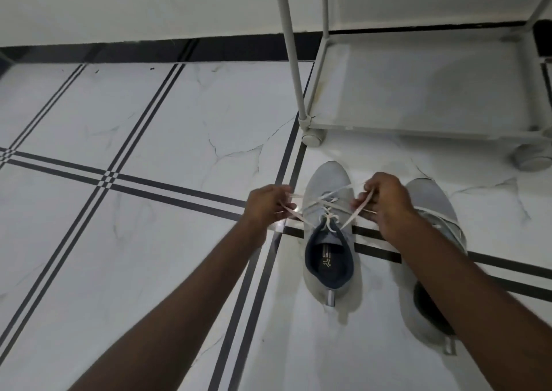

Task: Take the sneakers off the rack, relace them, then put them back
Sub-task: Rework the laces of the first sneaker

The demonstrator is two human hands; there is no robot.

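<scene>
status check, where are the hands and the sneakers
Left hand and right hand each pulling a lace end. Left sneaker mid-lacing on floor, other sneaker beside it. Rack shelf ahead, unblocked.

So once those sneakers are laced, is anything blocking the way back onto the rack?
Nothing visible. The rack's bottom shelf is bare and sits just beyond the two sneakers, with only open floor between. The right arm lies across the second sneaker.
</scene>
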